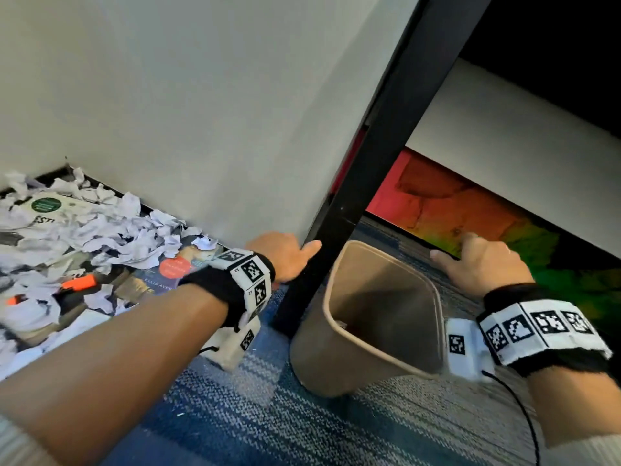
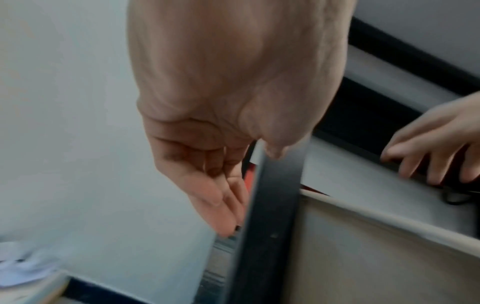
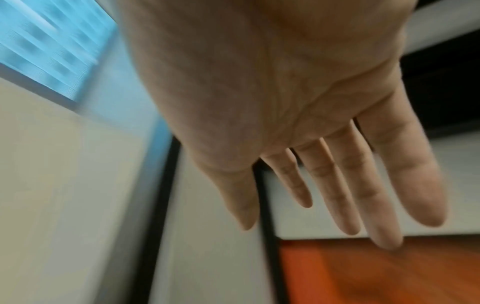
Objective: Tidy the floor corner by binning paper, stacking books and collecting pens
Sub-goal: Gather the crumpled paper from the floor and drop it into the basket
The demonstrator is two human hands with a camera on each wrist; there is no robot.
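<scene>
Both hands (left hand (image 1: 280, 255), right hand (image 1: 484, 264)) reach forward, empty.

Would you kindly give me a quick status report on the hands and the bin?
Left hand open, nothing held. Right hand open, nothing held. Bin upright between them, paper unbinned. Black table leg stands between bin and pile.

The right hand (image 3: 285, 98) is seen palm-on, filling the upper middle of the blurred view, with nothing held. Its fingers (image 3: 405, 174) are stretched out straight and slightly spread. A thin black vertical bar (image 3: 267, 246) is seen behind the thumb. A blurred orange-red surface (image 3: 376, 273) lies at lower right, and a blue striped patch (image 3: 49, 43) at upper left.
</scene>
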